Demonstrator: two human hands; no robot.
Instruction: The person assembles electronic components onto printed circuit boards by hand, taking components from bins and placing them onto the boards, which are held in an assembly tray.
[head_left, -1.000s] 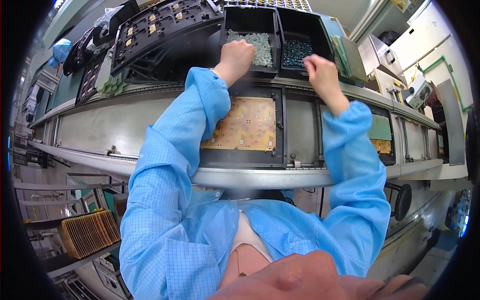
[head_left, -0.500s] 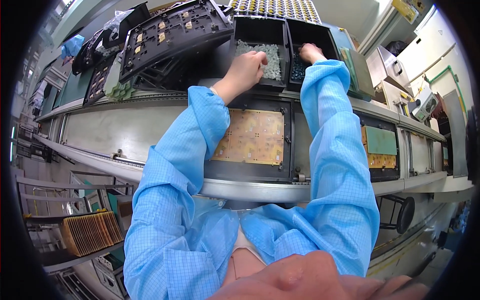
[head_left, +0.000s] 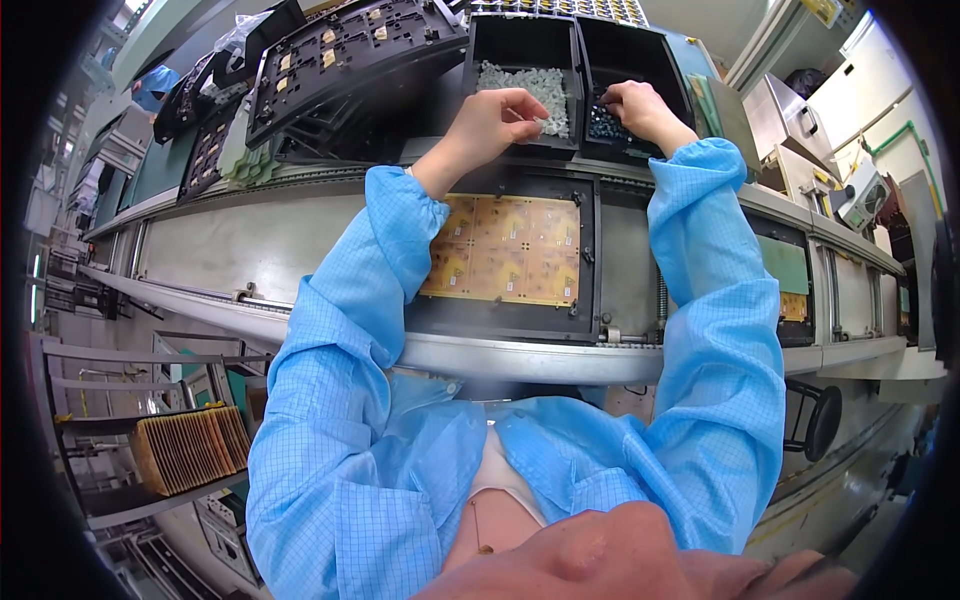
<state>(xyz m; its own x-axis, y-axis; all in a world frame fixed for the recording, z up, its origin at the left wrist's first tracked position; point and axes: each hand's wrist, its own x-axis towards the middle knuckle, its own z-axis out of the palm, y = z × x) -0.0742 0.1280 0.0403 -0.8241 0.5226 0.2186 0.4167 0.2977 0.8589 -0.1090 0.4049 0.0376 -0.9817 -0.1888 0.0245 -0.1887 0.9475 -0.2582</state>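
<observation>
My left hand [head_left: 492, 128] is over the near edge of a black bin [head_left: 522, 45] of small white parts [head_left: 552, 95]. Its thumb and fingers are pinched together; what they hold, if anything, is too small to make out. In the neighbouring black bin [head_left: 632, 55], my right hand [head_left: 648, 112] has its fingertips closed at the small dark bluish parts [head_left: 606, 124]. Whatever lies between them is hidden. Below the hands, an orange-tan circuit board panel [head_left: 510, 250] lies in a black carrier frame [head_left: 500, 318] on the conveyor; my left sleeve covers its left side.
A metal conveyor rail [head_left: 500, 358] runs along the near side. Large black trays [head_left: 355, 60] lean at the back left, beside pale green moulded packing [head_left: 250, 160]. Farther right sits another carrier with a green sheet [head_left: 785, 268]. A rack of upright brown boards [head_left: 192, 450] stands lower left.
My right hand has drawn back toward me and to the right, fingertips still at the dark parts. The left fingers have moved slightly right, into a clearer pinch. The whole view has shifted slightly.
</observation>
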